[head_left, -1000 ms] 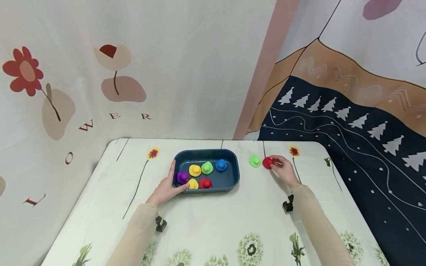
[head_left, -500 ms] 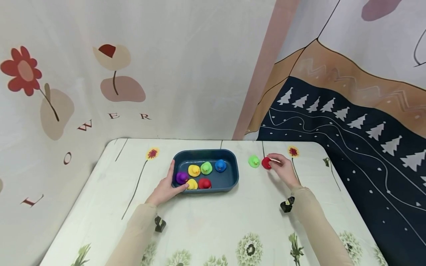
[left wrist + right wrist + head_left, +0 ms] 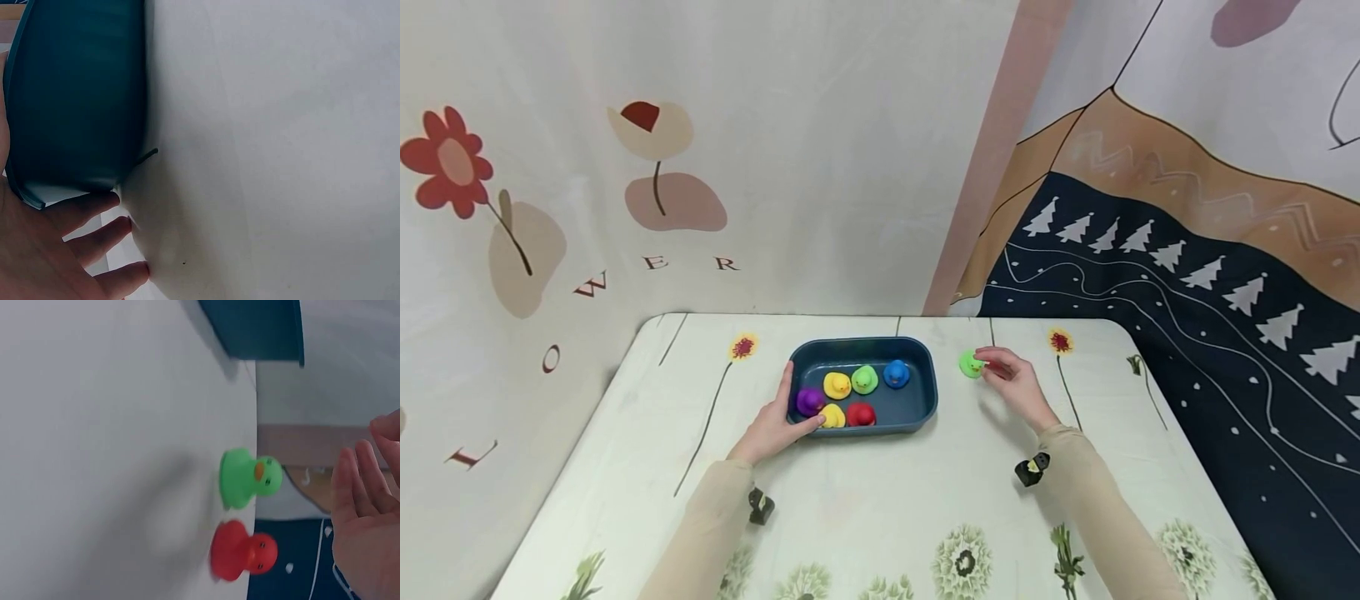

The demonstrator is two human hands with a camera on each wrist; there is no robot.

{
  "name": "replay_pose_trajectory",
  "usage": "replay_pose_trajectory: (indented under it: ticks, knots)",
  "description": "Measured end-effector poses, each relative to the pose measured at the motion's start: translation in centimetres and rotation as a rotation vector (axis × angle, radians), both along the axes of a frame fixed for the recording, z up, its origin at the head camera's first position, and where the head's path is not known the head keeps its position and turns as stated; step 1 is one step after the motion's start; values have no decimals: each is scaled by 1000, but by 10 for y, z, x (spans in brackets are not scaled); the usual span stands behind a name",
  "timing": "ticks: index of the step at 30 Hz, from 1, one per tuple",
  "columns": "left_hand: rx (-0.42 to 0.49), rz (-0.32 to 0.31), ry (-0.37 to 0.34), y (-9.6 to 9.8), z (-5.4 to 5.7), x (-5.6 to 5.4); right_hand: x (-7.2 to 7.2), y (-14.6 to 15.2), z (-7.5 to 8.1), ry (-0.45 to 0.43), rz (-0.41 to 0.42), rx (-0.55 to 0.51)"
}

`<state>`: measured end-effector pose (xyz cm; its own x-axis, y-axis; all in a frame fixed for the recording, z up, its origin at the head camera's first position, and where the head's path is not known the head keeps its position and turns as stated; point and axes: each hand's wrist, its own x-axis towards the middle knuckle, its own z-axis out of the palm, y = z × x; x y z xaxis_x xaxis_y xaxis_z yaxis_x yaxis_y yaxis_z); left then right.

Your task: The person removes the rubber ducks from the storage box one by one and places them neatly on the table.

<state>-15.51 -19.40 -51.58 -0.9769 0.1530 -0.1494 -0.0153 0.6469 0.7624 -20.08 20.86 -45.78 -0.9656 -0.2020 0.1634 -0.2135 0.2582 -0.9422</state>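
My left hand [image 3: 778, 427] holds the left end of a dark blue tray [image 3: 917, 425], thumb over the near rim. In the tray sit rubber ducks: purple [image 3: 810, 402], two yellow ones, green [image 3: 864, 380], blue [image 3: 897, 374] and red [image 3: 861, 414]. My right hand [image 3: 1017, 387] hovers beside a green rubber duck [image 3: 967, 364] on the table, partly covering it in the head view. The right wrist view has this hand above the green duck [image 3: 240, 478] and a red rubber duck [image 3: 240, 551], gripping neither. In the head view the right hand hides that red duck.
A flower-printed cloth covers the table [image 3: 880, 500]. Behind it hangs a pale curtain [image 3: 820, 167], with a dark tree-printed cloth [image 3: 1150, 267] on the right. Small black cameras sit at both wrists.
My right hand has left the red duck and moved left toward the green duck outside the tray. The left hand and tray stay put.
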Motion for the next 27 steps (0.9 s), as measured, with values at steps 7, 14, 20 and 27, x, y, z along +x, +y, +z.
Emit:
replay_pose_trajectory:
  ticks: [7, 14, 20, 27]
  knots:
    - [1, 0, -5, 1, 1, 1, 4, -13, -2, 6, 67, -51]
    - [1, -1, -3, 0, 2, 1, 9, -27, -5, 58, 129, -57]
    - [-2, -4, 10, -1, 0, -1, 14, -42, -11, 75, 181, -42]
    - [-7, -7, 9, 0, -1, -1, 20, -57, -12, 81, 237, -65]
